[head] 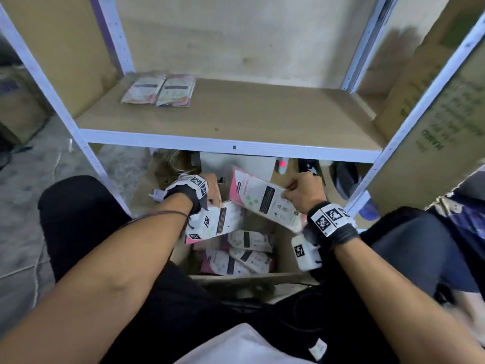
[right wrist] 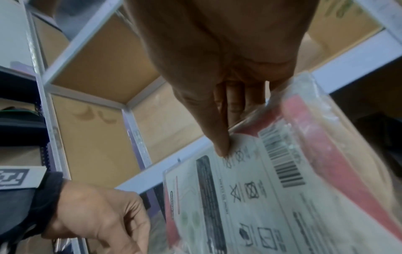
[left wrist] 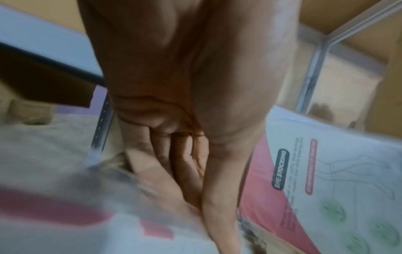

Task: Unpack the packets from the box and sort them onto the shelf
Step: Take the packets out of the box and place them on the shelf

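Note:
An open cardboard box (head: 284, 254) sits on the floor between my knees, with several white-and-pink packets (head: 245, 254) lying in it. My left hand (head: 214, 199) grips one packet (head: 219, 222) by its upper edge, just over the box's left side; in the left wrist view this packet (left wrist: 65, 223) is blurred. My right hand (head: 294, 193) pinches the corner of a second packet (head: 263, 199), tilted above the box; my thumb (right wrist: 222, 147) presses its printed face (right wrist: 261, 189). Two packets (head: 143, 90) (head: 175, 90) lie side by side at the back left of the wooden shelf (head: 236, 116).
White metal uprights (head: 86, 153) (head: 409, 132) frame the shelf, whose front rail (head: 233, 147) runs just above the box. A large printed carton (head: 441, 132) leans at the right. Shoes (head: 346, 179) and white paper (head: 252, 164) lie under the shelf.

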Tool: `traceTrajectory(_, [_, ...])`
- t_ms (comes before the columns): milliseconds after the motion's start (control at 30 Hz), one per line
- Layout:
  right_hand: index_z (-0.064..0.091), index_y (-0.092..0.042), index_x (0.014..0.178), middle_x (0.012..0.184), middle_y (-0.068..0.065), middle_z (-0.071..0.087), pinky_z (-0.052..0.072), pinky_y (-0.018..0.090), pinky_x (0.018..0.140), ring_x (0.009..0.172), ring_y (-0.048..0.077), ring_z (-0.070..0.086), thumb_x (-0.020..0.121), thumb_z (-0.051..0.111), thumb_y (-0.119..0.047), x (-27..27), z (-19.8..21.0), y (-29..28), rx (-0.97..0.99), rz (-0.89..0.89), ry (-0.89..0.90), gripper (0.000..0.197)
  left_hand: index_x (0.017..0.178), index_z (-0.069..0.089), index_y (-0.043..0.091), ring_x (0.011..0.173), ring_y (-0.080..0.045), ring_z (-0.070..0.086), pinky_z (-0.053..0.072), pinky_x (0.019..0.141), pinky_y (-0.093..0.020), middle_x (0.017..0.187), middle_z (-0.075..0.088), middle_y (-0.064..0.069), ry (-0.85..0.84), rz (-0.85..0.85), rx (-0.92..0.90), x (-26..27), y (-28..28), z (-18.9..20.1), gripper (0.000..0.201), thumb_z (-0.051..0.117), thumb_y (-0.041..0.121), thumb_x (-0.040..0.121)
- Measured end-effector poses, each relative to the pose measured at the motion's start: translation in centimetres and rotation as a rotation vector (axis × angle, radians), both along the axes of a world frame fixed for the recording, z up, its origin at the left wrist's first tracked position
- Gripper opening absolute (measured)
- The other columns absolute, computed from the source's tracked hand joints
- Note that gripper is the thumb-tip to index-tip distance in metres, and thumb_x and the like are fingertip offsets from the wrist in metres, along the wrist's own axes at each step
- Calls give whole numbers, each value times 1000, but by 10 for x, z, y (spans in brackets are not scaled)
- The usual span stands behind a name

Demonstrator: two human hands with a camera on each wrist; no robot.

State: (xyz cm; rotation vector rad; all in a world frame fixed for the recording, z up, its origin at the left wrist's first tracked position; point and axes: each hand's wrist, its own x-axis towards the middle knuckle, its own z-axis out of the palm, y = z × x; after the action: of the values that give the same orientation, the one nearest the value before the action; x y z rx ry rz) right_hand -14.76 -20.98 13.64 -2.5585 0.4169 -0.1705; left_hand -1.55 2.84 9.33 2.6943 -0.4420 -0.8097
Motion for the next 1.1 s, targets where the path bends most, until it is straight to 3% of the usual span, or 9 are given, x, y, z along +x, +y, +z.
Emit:
traceTrajectory(100, [76, -15, 90, 95, 6, 74, 54, 34, 89, 98, 24, 66, 75, 79, -9, -7, 32, -4, 24, -5, -79, 16, 94, 76, -5, 50, 12, 58, 46, 44, -13, 67, 73, 3, -33, -93, 1, -2, -3, 51, 23, 79, 14, 81])
traceTrajectory(167, [75, -16, 88, 91, 4, 75, 54, 29, 86, 94, 21, 68, 76, 78, -10, -9, 54, -7, 26, -9, -132, 14, 89, 77, 1, 63, -5, 69, 57, 61, -21, 77, 78, -4, -121, -29, 0, -3, -3, 80, 23, 81, 20, 78])
traceTrajectory(233, [74, -15, 89, 90, 4, 74, 50, 23, 77, 89, 19, 67, 78, 77, -11, -11, 75, -10, 34, -5, -186, 13, 60, 73, 17, 58, -20, 65, 57, 64, -29, 62, 70, -3, -200, -8, 16, -7, -3, 110, 20, 83, 28, 73])
traceTrajectory(333, [73, -12, 92, 87, 3, 70, 40, 11, 59, 79, 15, 61, 79, 77, -9, -14, 100, -15, 25, 2, -283, 13, 35, 59, 19, 39, -17, 46, 43, 55, -25, 38, 52, 4, -278, -80, 28, -5, -5, 149, 48, 80, 36, 74])
traceTrajectory(500, [74, -11, 92, 87, 5, 73, 51, 23, 73, 85, 18, 67, 80, 77, -8, -13, 128, -17, 50, -38, -408, 12, 79, 77, 10, 72, -24, 60, 53, 69, -34, 77, 69, -8, -450, -103, 0, -18, -11, 195, 14, 78, 23, 81])
traceTrajectory(733, [73, -18, 85, 80, -1, 69, 53, 24, 78, 78, 13, 62, 80, 75, -9, 9, 150, -14, 160, -95, -491, 10, 98, 77, 3, 96, -29, 69, 57, 90, -41, 101, 75, -11, -548, 11, -143, -3, 5, 222, 23, 77, 20, 82])
traceTrajectory(833, [70, -20, 82, 78, -2, 68, 54, 26, 78, 78, 13, 62, 80, 75, -9, 22, 151, -9, 215, -98, -488, 13, 99, 79, 7, 99, -25, 69, 57, 90, -37, 104, 76, -8, -550, 64, -232, 17, 23, 217, 22, 76, 23, 83])
traceTrajectory(967, [74, -12, 91, 80, -2, 68, 51, 25, 73, 80, 16, 65, 80, 75, -8, 46, 145, 0, 282, -96, -493, 11, 92, 80, 16, 78, -12, 64, 47, 66, -21, 99, 76, -3, -523, 204, -390, 53, 49, 204, 15, 78, 29, 83])
traceTrajectory(1100, [70, -8, 100, 98, 9, 72, 58, 48, 82, 92, 31, 70, 84, 72, -7, 80, 141, 8, 463, -84, -391, 16, 92, 78, 15, 97, -24, 68, 53, 83, -29, 107, 74, -9, -523, 381, -548, 92, 67, 187, 14, 79, 26, 82])
